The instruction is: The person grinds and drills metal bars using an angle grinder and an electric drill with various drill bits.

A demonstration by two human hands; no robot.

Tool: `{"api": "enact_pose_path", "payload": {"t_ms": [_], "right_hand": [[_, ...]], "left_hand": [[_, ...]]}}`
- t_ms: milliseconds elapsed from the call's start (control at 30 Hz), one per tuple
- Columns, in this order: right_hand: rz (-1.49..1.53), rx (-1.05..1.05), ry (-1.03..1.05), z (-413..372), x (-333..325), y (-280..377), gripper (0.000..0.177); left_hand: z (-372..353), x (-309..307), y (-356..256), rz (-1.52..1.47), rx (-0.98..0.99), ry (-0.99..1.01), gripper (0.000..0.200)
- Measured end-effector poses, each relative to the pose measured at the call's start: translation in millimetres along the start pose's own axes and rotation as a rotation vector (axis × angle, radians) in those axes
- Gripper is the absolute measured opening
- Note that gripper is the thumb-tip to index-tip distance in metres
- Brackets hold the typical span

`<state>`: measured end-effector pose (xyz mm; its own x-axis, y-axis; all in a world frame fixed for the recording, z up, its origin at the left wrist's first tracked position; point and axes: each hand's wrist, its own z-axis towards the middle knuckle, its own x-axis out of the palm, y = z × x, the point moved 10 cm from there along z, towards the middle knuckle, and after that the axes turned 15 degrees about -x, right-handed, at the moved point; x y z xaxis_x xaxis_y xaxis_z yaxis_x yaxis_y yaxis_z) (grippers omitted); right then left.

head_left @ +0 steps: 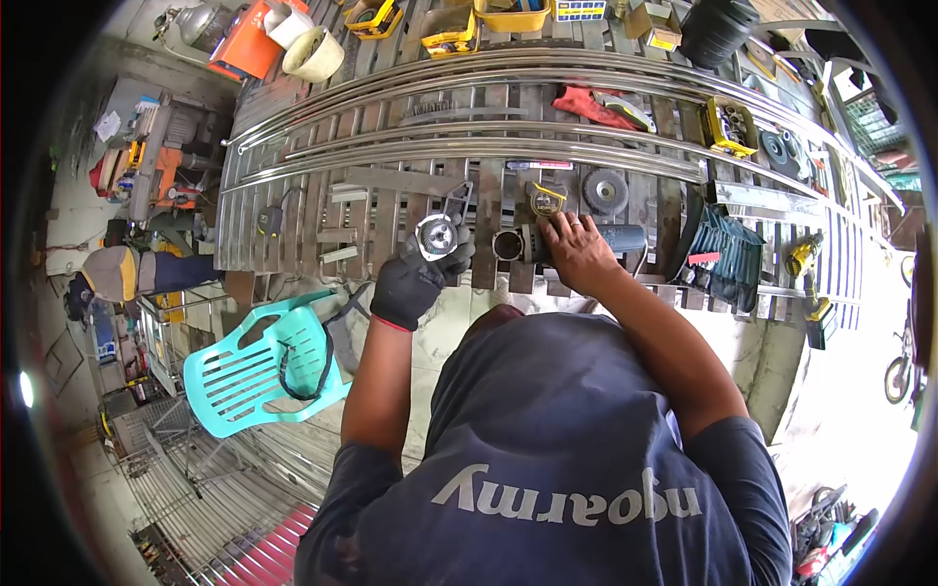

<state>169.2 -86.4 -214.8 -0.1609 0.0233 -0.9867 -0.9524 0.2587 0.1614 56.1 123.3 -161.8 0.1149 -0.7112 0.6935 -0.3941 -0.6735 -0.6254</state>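
My left hand (408, 285), in a black glove, is closed around a round metal gear plate (437, 236) with a toothed middle facing up. To its right, an angle grinder body (622, 237) lies on the slatted bench, its round open end (507, 244) pointing toward the plate. My bare right hand (584, 256) rests over the grinder body with its fingers bent around it. Just beyond that hand sit a tape measure (546, 199) and a round grinding disc (606, 192).
Long shiny metal tubes (469, 146) cross the slatted bench (264, 210). On the right are a dark green pleated item (725, 256) and a yellow drill (804, 256). Yellow trays (513, 20) line the far side. A turquoise chair (220, 386) stands left; another person (132, 273) is farther left.
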Motion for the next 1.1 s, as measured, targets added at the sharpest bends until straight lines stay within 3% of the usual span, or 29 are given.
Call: {"api": "enact_pose_path", "payload": {"t_ms": [133, 367, 600, 733, 933, 1033, 1100], "right_hand": [[0.044, 0.005, -0.009, -0.3, -5.5, -1.0, 0.065], [0.005, 0.044, 0.035, -0.1, 8.4, -7.4, 0.071], [0.08, 0.083, 0.02, -16.0, -8.0, -10.7, 0.086], [0.004, 0.149, -0.105, -37.1, -32.3, -13.4, 0.086], [-0.029, 0.244, -0.161, -70.7, -52.6, -11.1, 0.086], [-0.046, 0.286, -0.216, -80.9, -60.9, -5.0, 0.087], [-0.043, 0.325, -0.218, -84.5, -63.3, -0.2, 0.086]], "left_hand": [[-3.7, -14.8, 6.0, -0.011, 0.003, -0.05, 0.073], [-2.0, -38.7, 33.2, -0.222, 0.005, 0.048, 0.078], [-12.8, -95.8, 77.2, -0.494, -0.049, -0.055, 0.085], [-19.3, -102.4, 88.8, -0.527, -0.064, 0.018, 0.087], [-20.4, -84.9, 81.0, -0.412, -0.078, -0.012, 0.09], [-23.7, -111.4, 112.2, -0.385, -0.199, -0.098, 0.079], [-23.2, -96.5, 88.1, -0.012, -0.206, -0.169, 0.07]]}}
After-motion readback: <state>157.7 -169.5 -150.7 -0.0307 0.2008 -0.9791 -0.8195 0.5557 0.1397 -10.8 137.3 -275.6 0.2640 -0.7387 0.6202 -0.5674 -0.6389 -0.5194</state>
